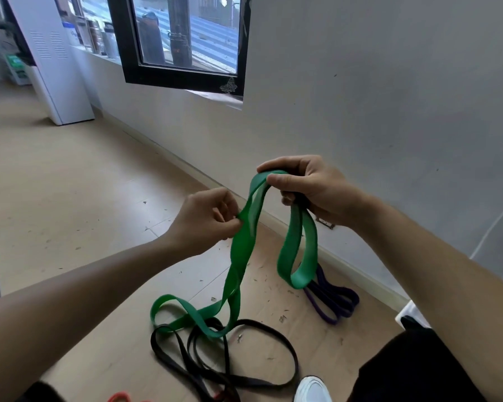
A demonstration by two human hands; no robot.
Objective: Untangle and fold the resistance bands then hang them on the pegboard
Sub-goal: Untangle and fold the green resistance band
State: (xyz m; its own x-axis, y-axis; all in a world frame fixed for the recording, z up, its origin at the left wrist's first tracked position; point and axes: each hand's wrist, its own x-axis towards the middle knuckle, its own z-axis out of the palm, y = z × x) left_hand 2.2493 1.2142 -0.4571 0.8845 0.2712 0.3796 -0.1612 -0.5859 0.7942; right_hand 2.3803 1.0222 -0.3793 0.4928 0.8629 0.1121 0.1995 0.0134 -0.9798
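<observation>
Our left forearm (pixel 70 300) fills the near lower left corner, reaching up to the left hand (pixel 206 220). That hand pinches one edge of the green band (pixel 240 256) between thumb and curled fingers. The right hand (pixel 311 190), higher and just to the right, is closed round the band's top bend, with the thumb pressed on top.

From the right hand one short loop hangs free in the air. Below the left hand's pinch a twisted double strand runs down, and its lower end lies in a curl on the floor (pixel 70 184). That curl rests across the black band (pixel 296 361), which sprawls in loose loops beside our white shoe (pixel 311 388).

The purple band (pixel 334 300) lies bunched near the skirting (pixel 346 265), behind the hanging loop. A bit of red band (pixel 119 397) shows at the bottom edge.

The wall (pixel 389 97) stands close on the right. Open floor stretches away to the left, toward a white cabinet (pixel 55 68) under the window (pixel 183 39).
</observation>
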